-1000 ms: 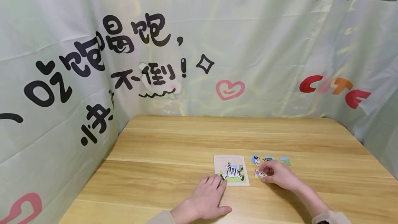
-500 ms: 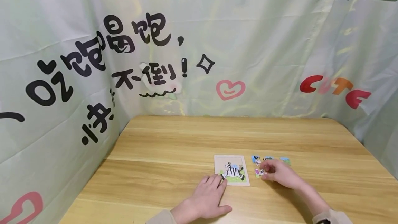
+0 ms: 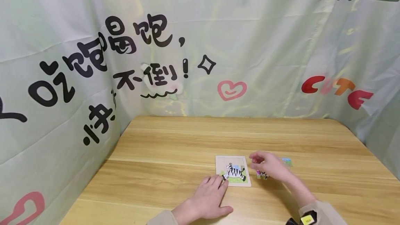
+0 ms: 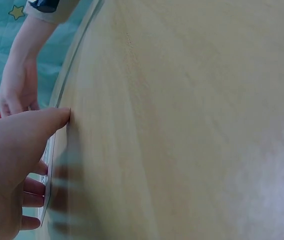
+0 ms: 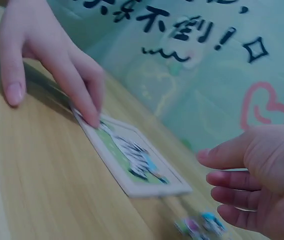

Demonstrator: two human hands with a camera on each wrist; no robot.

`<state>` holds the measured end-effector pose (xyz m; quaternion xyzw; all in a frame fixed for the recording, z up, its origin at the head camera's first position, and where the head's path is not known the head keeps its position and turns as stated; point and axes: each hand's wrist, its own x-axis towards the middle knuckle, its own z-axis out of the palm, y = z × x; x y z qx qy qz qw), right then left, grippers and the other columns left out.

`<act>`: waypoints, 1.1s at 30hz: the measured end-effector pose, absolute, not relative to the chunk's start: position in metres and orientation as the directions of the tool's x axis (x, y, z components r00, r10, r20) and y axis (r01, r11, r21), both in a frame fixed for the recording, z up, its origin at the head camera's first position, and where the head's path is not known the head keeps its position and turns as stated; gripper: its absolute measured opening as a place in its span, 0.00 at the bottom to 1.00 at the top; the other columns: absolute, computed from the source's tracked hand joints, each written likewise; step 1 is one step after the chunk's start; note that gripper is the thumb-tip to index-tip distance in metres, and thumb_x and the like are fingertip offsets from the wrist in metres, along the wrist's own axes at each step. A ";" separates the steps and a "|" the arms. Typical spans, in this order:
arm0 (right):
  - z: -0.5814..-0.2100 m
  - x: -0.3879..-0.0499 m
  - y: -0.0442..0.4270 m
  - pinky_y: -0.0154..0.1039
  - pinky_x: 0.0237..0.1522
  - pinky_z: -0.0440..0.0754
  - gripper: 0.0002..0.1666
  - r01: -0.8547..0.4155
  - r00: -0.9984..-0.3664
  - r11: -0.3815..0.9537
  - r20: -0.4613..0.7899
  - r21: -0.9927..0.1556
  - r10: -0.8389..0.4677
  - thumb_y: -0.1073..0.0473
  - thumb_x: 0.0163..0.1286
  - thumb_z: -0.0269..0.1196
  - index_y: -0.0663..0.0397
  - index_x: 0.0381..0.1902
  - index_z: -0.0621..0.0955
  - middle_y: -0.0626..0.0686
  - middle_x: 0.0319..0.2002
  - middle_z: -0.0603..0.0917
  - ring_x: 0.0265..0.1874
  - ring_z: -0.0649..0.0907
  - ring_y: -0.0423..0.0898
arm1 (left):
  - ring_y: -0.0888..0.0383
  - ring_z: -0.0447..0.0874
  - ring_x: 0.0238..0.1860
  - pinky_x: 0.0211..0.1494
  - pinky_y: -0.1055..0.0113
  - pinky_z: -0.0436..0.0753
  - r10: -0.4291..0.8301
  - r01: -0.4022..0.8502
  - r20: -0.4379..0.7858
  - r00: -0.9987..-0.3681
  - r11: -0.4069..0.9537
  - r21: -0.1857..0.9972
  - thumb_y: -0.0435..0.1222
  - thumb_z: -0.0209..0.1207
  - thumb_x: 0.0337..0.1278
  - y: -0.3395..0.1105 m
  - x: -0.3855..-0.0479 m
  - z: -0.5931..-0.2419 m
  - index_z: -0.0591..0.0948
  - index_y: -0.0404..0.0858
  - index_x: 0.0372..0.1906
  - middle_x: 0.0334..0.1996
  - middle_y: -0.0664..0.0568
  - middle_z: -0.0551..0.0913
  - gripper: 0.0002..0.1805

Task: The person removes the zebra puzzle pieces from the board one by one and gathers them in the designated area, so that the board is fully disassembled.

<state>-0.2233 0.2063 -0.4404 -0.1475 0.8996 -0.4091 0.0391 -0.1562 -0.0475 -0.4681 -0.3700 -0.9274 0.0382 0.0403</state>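
A puzzle board (image 3: 221,159) with a pale frame lies on the table, a running zebra partly filled in on its green lower part. My left hand (image 3: 207,199) rests its straight fingers on the board's near left corner, thumb spread on the wood. My right hand (image 3: 270,165) hovers just right of the board. In the right wrist view its thumb and fingers stand apart, and I see nothing between them. Below it are loose puzzle pieces (image 5: 202,225), blurred there; one zebra piece (image 3: 261,174) shows under the hand in the head view, others are covered.
A blue and green puzzle piece (image 3: 286,161) lies right of the right hand. The wooden table (image 3: 175,138) stretches back to a printed cloth (image 3: 265,44) that hangs behind and at both sides.
My right hand has left the zebra piece at the front of the loose group and moved up and left, over the pieces behind it. My left hand has stayed in place.
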 end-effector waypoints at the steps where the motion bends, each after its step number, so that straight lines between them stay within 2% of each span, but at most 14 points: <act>1: -0.441 -0.225 0.202 0.35 0.31 0.76 0.19 -0.234 -0.951 0.611 0.047 -0.756 -0.306 0.60 0.58 0.66 0.65 0.46 0.79 0.48 0.32 0.78 0.31 0.77 0.44 | 0.54 0.63 0.62 0.62 0.58 0.63 0.690 0.684 0.052 -0.722 0.723 -0.102 0.68 0.40 0.55 -0.047 -0.157 -0.469 0.67 0.40 0.65 0.60 0.48 0.67 0.43; 11: -0.455 -0.240 0.160 0.36 0.37 0.76 0.20 -0.347 -0.885 0.561 0.066 -0.752 -0.460 0.66 0.54 0.67 0.67 0.45 0.78 0.50 0.33 0.79 0.34 0.77 0.45 | 0.57 0.66 0.57 0.59 0.61 0.65 0.693 0.683 0.084 -0.716 0.720 -0.123 0.68 0.40 0.55 -0.045 -0.160 -0.470 0.70 0.40 0.61 0.53 0.50 0.70 0.42; 18: -0.460 -0.240 0.153 0.40 0.39 0.75 0.19 -0.352 -0.897 0.636 0.055 -0.686 -0.438 0.65 0.51 0.70 0.63 0.42 0.80 0.49 0.34 0.75 0.35 0.74 0.44 | 0.57 0.66 0.55 0.58 0.60 0.66 0.693 0.681 0.098 -0.714 0.720 -0.133 0.67 0.39 0.56 -0.043 -0.160 -0.470 0.69 0.44 0.64 0.51 0.51 0.70 0.40; 25: -0.456 -0.237 0.150 0.41 0.37 0.74 0.19 -0.409 -0.883 0.675 0.078 -0.614 -0.464 0.65 0.51 0.69 0.64 0.42 0.81 0.50 0.33 0.74 0.33 0.74 0.44 | 0.57 0.67 0.50 0.55 0.61 0.68 0.684 0.672 0.118 -0.720 0.730 -0.127 0.67 0.41 0.56 -0.039 -0.164 -0.469 0.71 0.47 0.61 0.46 0.53 0.70 0.37; 33: -0.455 -0.236 0.147 0.41 0.37 0.73 0.16 -0.374 -0.898 0.692 0.053 -0.617 -0.437 0.67 0.50 0.70 0.60 0.39 0.80 0.48 0.32 0.73 0.33 0.72 0.44 | 0.56 0.68 0.51 0.56 0.60 0.67 0.679 0.666 0.098 -0.728 0.733 -0.136 0.67 0.43 0.55 -0.038 -0.160 -0.467 0.71 0.47 0.61 0.47 0.52 0.71 0.38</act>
